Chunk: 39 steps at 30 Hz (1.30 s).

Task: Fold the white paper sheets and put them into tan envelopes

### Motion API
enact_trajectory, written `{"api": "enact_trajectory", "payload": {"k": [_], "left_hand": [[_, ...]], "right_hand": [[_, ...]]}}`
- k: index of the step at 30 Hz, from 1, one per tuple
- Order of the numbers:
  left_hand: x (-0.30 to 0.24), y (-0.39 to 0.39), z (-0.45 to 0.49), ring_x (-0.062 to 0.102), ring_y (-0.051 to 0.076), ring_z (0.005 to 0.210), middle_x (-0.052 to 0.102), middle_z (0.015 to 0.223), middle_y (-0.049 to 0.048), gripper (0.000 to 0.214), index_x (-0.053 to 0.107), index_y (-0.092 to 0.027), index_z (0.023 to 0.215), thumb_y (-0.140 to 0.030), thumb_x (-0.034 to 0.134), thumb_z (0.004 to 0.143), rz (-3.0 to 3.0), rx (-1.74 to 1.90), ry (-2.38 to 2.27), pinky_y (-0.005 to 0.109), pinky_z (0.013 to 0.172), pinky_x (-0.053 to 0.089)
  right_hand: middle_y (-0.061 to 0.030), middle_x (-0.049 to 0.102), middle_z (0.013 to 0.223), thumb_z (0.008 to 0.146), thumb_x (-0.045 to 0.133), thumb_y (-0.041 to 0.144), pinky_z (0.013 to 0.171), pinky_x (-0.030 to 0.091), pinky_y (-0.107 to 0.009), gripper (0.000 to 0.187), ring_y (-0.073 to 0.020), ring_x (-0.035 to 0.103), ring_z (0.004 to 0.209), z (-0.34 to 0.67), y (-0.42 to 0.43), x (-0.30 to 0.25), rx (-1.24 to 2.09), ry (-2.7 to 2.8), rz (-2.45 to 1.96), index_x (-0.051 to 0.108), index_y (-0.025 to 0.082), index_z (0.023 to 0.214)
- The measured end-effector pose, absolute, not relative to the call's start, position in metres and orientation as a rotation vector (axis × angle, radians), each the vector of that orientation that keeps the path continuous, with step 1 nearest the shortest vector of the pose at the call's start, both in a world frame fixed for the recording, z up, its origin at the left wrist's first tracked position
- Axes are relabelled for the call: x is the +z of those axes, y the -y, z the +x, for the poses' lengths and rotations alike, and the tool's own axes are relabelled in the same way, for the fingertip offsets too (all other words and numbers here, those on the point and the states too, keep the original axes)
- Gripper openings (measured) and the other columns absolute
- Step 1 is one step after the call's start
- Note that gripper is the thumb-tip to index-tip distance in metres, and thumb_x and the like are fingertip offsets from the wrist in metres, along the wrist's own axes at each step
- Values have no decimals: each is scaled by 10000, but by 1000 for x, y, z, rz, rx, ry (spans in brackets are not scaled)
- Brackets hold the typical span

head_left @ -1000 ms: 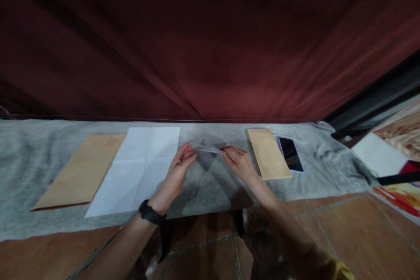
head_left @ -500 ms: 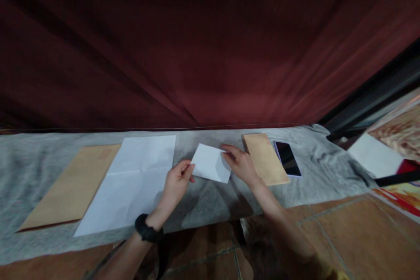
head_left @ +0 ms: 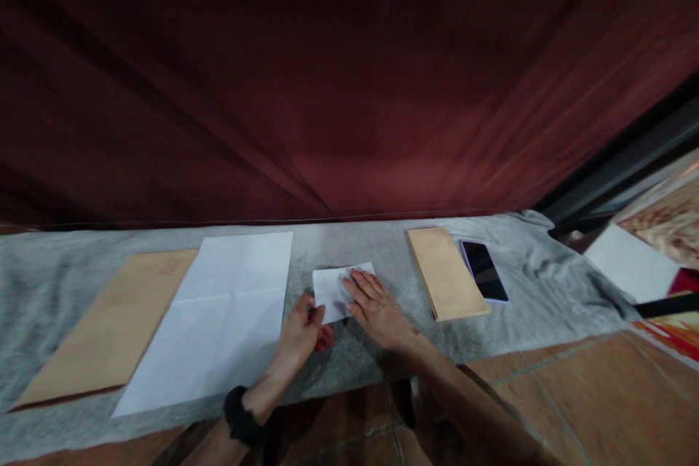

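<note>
A small folded white paper [head_left: 334,285] lies on the grey cloth [head_left: 524,291] in the middle. My right hand [head_left: 374,308] lies flat on it, fingers stretched out and pressing it down. My left hand [head_left: 303,331] pinches the paper's near left corner with fingers curled; a black band sits on that wrist. To the left lie a large unfolded white sheet [head_left: 218,313] with crease lines and a brown envelope [head_left: 106,324].
A second brown envelope [head_left: 445,271] and a dark phone [head_left: 483,271] lie to the right on the cloth. A dark red curtain [head_left: 349,87] hangs behind. Tiled floor [head_left: 573,393] shows in front, with papers and coloured items at far right.
The folded paper, held up edge-on between both hands, was turned flat and laid on the cloth. My right hand now presses on it; my left hand holds its corner.
</note>
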<state>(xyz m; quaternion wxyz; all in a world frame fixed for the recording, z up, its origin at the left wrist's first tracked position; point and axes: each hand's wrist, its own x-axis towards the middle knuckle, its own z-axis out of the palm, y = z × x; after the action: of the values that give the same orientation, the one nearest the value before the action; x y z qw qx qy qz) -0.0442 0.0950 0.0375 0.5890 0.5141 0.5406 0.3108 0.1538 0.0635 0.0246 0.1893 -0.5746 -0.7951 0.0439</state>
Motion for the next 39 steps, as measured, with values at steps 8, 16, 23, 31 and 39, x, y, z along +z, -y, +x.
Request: {"api": "enact_trajectory", "payload": {"k": [8,16,23,31,39], "left_hand": [[49,-95,-55,653,235,473,624,552,-16,222,488,-248,972,-451,537,900,1527,399,-1498,310,488,464],[40,-93,-46,585,313,1316,632,1385,191,463,554,-154,1351,-400,336,1025,2495,673,-1401,491,1078,480],[-4,-94,-38,352,356,1505,405,1590,250,709,404,-51,1528,-534,362,1011,2656,622,-1438,551,1203,344],[-7,-93,-42,370,380,1490,391,1586,274,795,414,-1,1515,-602,348,999,2715,620,-1554,542,1177,382],[-7,-93,-49,425,362,1462,433,1566,261,799,419,5,1513,-604,306,1008,2756,611,-1587,521,1179,377]], "right_hand": [[-122,340,1645,1035,524,428,1223,337,-519,548,-286,341,1516,151,-60,8,-21,2253,-1691,447,233,1541],[-134,312,1656,1040,516,410,1227,322,-510,561,-284,332,1520,149,-58,7,-40,2238,-1705,411,238,1563],[-111,347,1646,1040,506,353,1236,293,-500,537,-269,322,1525,154,-61,2,-60,2226,-1735,424,224,1555],[-93,330,1650,1069,386,481,1249,248,-507,596,-285,322,1521,172,-65,5,-22,2156,-1923,366,182,1585],[-79,295,1659,1069,333,518,1257,217,-508,655,-301,285,1535,183,-65,5,31,2155,-2006,312,138,1602]]}}
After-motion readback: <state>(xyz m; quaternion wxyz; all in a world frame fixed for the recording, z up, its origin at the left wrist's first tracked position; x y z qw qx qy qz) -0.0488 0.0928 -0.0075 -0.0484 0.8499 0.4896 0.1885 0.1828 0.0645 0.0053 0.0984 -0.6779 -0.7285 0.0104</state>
